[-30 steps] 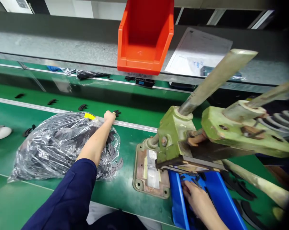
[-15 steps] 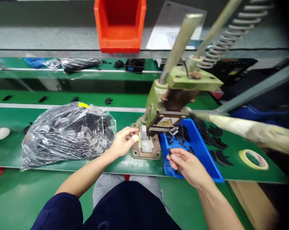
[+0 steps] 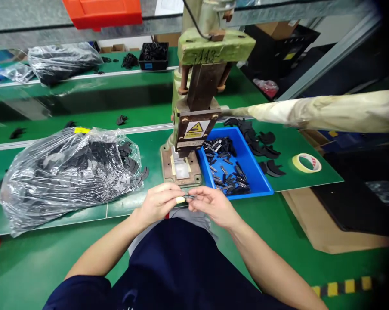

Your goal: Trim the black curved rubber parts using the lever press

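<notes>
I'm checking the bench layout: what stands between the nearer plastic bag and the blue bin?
In the head view, the press stands there, with green tabletop and a dark curved piece towards the bag.

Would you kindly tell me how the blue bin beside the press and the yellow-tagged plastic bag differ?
The blue bin is rigid and opaque; the plastic bag is limp and see-through. The bin holds small straight pieces, the bag curved pieces. Both hold mostly dark pieces.

This is a factory workshop. A lever press (image 3: 215, 48) with a warning label (image 3: 196, 129) stands on a green bench (image 3: 152, 148), beside a blue bin (image 3: 257, 176) of small parts (image 3: 226, 174).
</notes>
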